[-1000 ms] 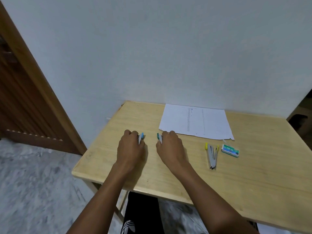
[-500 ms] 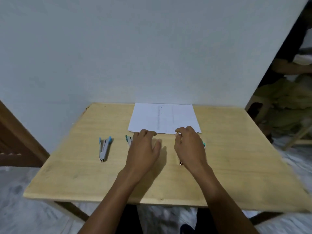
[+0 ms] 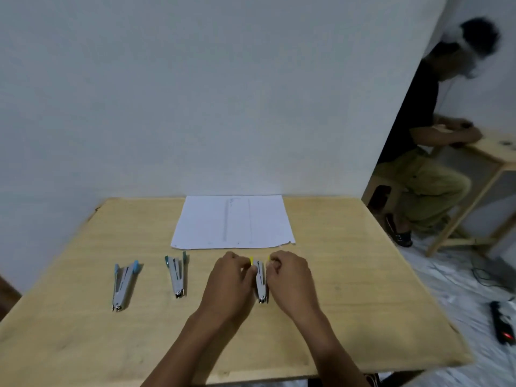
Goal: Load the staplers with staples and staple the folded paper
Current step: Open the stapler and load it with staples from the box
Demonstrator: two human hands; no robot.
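Observation:
Three small metal staplers lie open in a row on the wooden table [image 3: 349, 289]. The blue-tipped stapler [image 3: 122, 286] is at the left, and the green-tipped stapler [image 3: 176, 276] lies beside it. Between my hands is the yellow-tipped stapler [image 3: 261, 280]. My left hand [image 3: 229, 286] pinches its left yellow tip with curled fingers. My right hand [image 3: 290, 280] pinches its right yellow tip. A white sheet of paper [image 3: 233, 222] lies flat behind the staplers, against the wall. The staple box is out of sight, perhaps under my right hand.
A white wall stands right behind the table. At the right a seated person [image 3: 430, 163] leans on another wooden table [image 3: 499, 155]. A black power strip [image 3: 502, 322] and cables lie on the floor at the right.
My hands have moved rightwards from the green-tipped stapler to the yellow-tipped one and now hold its tips. The camera has swung right, bringing all three staplers into view.

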